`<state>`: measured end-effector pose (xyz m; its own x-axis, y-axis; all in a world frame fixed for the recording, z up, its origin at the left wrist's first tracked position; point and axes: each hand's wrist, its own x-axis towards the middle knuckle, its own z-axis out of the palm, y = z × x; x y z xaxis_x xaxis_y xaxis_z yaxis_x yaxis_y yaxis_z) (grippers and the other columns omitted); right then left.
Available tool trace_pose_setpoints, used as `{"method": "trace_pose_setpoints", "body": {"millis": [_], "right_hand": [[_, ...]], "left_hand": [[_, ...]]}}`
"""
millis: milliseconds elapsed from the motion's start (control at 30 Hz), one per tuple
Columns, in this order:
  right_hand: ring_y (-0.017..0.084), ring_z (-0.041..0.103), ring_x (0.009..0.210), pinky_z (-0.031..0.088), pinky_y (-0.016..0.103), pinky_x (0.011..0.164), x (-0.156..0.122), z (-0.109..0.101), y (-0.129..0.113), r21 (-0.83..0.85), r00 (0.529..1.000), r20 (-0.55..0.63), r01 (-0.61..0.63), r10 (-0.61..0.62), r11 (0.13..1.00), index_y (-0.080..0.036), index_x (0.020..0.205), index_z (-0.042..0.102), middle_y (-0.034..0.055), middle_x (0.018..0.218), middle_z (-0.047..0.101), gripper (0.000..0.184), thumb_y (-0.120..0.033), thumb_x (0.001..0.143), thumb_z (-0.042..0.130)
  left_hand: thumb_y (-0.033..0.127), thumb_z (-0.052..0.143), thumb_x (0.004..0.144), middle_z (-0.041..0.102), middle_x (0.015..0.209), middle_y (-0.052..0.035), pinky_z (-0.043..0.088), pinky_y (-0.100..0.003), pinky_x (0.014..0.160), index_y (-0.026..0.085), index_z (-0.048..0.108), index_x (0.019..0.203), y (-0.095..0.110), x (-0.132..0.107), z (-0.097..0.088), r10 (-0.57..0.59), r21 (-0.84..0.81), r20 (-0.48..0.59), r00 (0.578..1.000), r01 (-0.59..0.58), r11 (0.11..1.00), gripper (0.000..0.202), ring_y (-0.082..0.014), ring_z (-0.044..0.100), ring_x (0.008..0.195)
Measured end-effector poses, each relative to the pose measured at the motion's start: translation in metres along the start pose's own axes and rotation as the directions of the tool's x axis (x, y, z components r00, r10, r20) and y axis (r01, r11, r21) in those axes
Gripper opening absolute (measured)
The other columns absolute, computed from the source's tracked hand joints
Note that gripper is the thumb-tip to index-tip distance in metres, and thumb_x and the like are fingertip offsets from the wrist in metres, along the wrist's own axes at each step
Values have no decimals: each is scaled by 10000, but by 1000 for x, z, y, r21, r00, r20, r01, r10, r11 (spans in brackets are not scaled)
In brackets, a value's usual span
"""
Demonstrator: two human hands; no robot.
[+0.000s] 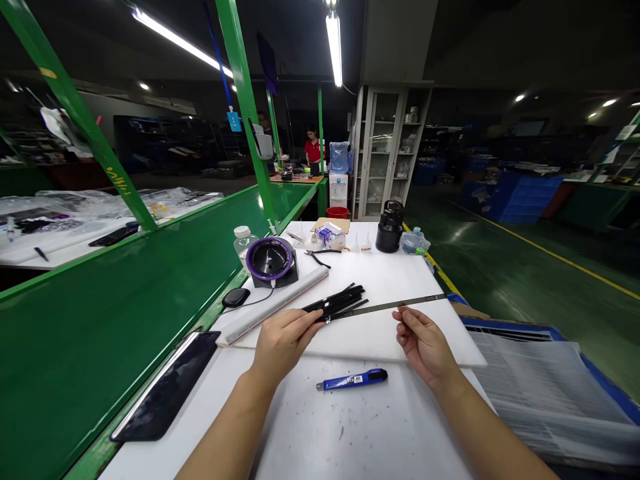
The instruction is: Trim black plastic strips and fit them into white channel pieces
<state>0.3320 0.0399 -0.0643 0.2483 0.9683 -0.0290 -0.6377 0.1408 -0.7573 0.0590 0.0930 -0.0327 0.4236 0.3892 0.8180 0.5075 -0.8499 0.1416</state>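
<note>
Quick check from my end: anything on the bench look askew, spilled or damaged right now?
Nothing spilled or visibly damaged. The black strips by the left hand lie fanned in a loose pile, and the thin metal strip runs slantwise across the white board above the right hand. The blue utility knife lies loose nearby.

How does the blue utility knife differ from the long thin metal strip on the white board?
The blue utility knife is short and blue; the metal strip is long, thin and grey. The knife lies untouched between the hands; the left hand touches the strip's end, near the right hand. Both lie flat.
</note>
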Motion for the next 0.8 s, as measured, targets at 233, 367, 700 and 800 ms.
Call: {"method": "trace_pose_setpoints", "body": {"millis": [233, 367, 700, 800], "right_hand": [[84, 535, 582, 433, 136, 450, 0, -1, -1, 49, 999, -45, -16, 18, 999, -177, 835, 720, 45, 837, 679, 331, -295, 611, 933], [90, 544, 588, 430, 130, 433, 1, -1, 1, 48, 995, -99, -15, 20, 999, -164, 835, 712, 52, 841, 679, 352, -293, 598, 937], [104, 585, 623, 440, 128, 428, 9, -14, -4, 32, 978, -210, 22, -15, 999, -107, 901, 662, 58, 881, 658, 168, -179, 800, 776], [85, 565, 593, 430, 127, 426, 14, -21, -8, 40, 978, -206, 40, -30, 998, -109, 893, 637, 34, 876, 638, 54, -134, 876, 682]], "left_hand": [[144, 674, 821, 659, 768, -27, 474, -243, 614, 176, 661, 1060, 1, 0, 3, 21, 4, 21, 1000, -21, 1000, 241, -128, 590, 663], [156, 667, 829, 660, 766, -27, 470, -243, 601, 177, 661, 1057, 3, -1, 6, 29, 4, 31, 999, -29, 1000, 228, -129, 591, 659], [456, 653, 813, 708, 912, -65, 495, -356, 830, 195, 674, 1043, -23, 2, -19, -354, 220, 40, 934, 337, 915, 348, -234, 617, 896], [532, 554, 816, 663, 1155, -108, 424, -479, 949, 193, 649, 1134, -59, -6, -46, -765, 518, -39, 643, 668, 535, 474, -362, 518, 1137]]}}
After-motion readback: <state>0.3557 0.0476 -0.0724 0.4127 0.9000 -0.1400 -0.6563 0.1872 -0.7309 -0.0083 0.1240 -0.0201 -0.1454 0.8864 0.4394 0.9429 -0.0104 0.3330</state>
